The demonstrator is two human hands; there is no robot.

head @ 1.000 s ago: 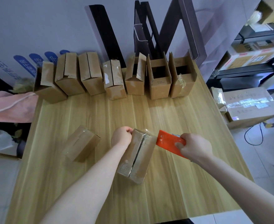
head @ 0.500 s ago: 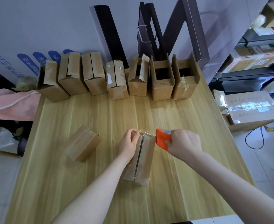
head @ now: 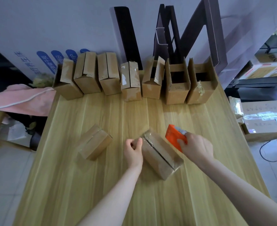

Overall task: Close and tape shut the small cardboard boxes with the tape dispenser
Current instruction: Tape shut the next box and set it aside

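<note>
A small cardboard box (head: 160, 156) lies on the wooden table (head: 102, 185) in front of me, flaps shut, with clear tape glinting along its seam. My left hand (head: 133, 150) is at the box's left end with fingers curled, pinching at the tape edge near the corner. My right hand (head: 197, 148) grips the orange tape dispenser (head: 175, 138) just right of the box's far end. A second closed box (head: 94, 141) lies to the left. Several more boxes (head: 129, 82) stand in a row along the table's back edge, the two at the right (head: 177, 82) with open flaps.
Dark boards (head: 128, 36) lean on the wall behind the row. A pink cloth (head: 23, 100) hangs off the left side. A large carton (head: 265, 118) and a cable lie on the floor at right, beside shelves (head: 265, 70) holding more cartons.
The box has turned so its far end points left. The dispenser has come off the box's end and sits to its right. My left hand has shifted from the box's top to its left corner.
</note>
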